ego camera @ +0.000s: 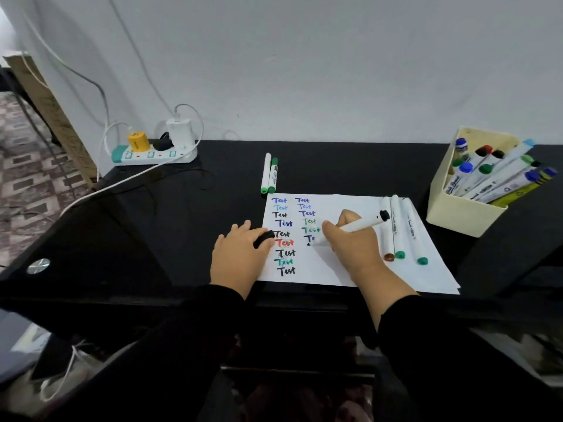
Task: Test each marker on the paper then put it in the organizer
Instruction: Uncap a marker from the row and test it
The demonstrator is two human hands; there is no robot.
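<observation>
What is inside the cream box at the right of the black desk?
The cream box holds many white markers leaning right, with blue, green, black and red caps. Their lower ends and the box floor are hidden by its walls.

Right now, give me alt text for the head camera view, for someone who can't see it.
The right hand writes "Test" with a black marker on a white paper while the left hand holds the black cap. Three capped markers lie on the paper; a cream organizer of markers stands at right.
</observation>
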